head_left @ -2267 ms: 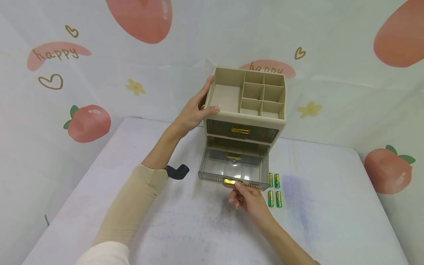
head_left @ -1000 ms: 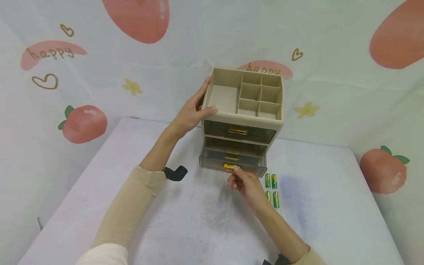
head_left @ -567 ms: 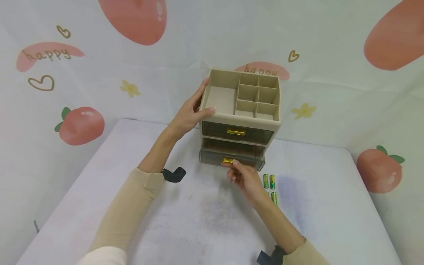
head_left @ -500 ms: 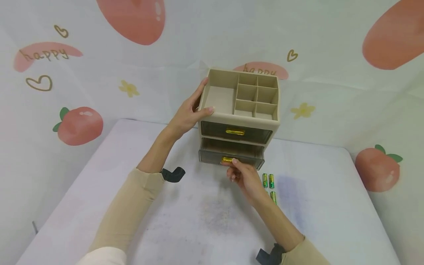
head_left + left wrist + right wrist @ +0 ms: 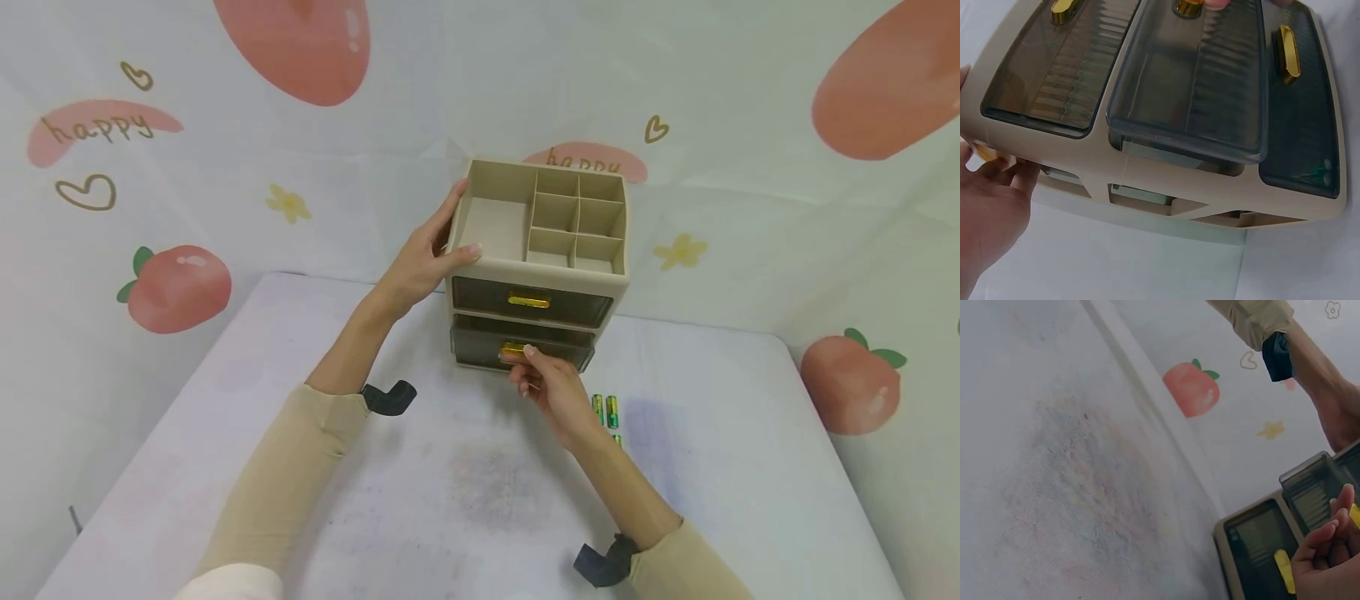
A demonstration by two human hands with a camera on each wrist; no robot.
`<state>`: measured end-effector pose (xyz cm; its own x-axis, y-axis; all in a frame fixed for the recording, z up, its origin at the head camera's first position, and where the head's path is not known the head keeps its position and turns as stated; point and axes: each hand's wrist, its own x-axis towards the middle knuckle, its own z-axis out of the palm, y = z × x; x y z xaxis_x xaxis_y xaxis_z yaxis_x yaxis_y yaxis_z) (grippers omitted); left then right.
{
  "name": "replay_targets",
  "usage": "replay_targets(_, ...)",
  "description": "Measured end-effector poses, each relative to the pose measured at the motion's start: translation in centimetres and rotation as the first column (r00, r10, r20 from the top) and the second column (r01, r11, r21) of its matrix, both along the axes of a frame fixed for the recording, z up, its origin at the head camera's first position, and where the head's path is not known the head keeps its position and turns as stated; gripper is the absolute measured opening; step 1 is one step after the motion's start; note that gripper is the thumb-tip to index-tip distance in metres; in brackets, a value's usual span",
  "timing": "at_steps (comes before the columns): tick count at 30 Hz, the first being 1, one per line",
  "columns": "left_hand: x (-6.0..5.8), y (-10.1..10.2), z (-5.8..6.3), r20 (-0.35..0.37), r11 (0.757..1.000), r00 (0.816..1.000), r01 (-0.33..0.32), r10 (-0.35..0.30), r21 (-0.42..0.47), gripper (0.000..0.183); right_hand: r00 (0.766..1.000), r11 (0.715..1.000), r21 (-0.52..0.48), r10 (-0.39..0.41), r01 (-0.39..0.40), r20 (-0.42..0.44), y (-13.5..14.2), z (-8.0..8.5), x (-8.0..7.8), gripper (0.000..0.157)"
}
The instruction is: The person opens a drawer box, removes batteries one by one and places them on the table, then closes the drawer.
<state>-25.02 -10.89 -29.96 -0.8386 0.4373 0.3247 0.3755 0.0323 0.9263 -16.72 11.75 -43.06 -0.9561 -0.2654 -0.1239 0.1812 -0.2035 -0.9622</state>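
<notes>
A beige drawer organizer with an open compartment top stands toward the back of the table. My left hand grips its upper left side, thumb over the front rim and fingers along the side wall. The smoky clear middle drawer juts out slightly. At its gold handle, my right hand pinches with thumb and index finger, the other fingers curled. Above it, the top drawer sits flush. In the left wrist view, the bottom drawer also sits flush; the middle drawer hides it in the head view.
Green and gold batteries lie on the table right of the organizer, partly hidden behind my right hand and forearm. A patterned cloth backdrop rises behind the table. Black wrist mounts stick out from both sleeves.
The middle drawer has slid from far out to nearly in, my right hand moving with its handle. My left hand keeps its grip on the organizer. The head view has shifted slightly.
</notes>
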Motion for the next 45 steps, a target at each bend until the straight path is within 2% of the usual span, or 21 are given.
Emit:
replay_targets(12, 0.0, 0.0, -0.2, -0.008, 1.000, 1.000, 0.007, -0.007, 0.003, 0.081, 1.000, 0.999, 0.031, -0.007, 0.007, -0.001, 0.2, 0.1, -1.1, 0.054)
replay_targets(21, -0.1, 0.1, -0.3, -0.013, 1.000, 1.000, 0.010, -0.010, 0.010, 0.080, 1.000, 0.999, 0.052, -0.004, 0.005, -0.016, 0.2, 0.0, -1.4, 0.053)
replay_targets(29, 0.1, 0.2, -0.2, -0.002, 1.000, 1.000, 0.000, 0.000, 0.010, 0.080, 0.999, 0.999, 0.044, -0.018, 0.020, -0.032, 0.1, -0.4, -1.8, 0.054)
replay_targets(35, 0.1, 0.0, -0.1, -0.007, 1.000, 1.000, 0.001, -0.001, 0.013, 0.079, 1.000, 0.999, 0.036, -0.024, 0.024, -0.012, -0.1, -0.4, -1.9, 0.053)
replay_targets(45, -0.1, 0.0, -0.3, -0.008, 1.000, 1.000, 0.001, 0.000, 0.016, 0.078, 0.999, 0.995, 0.095, -0.041, 0.038, 0.026, -0.1, -0.6, -1.8, 0.037)
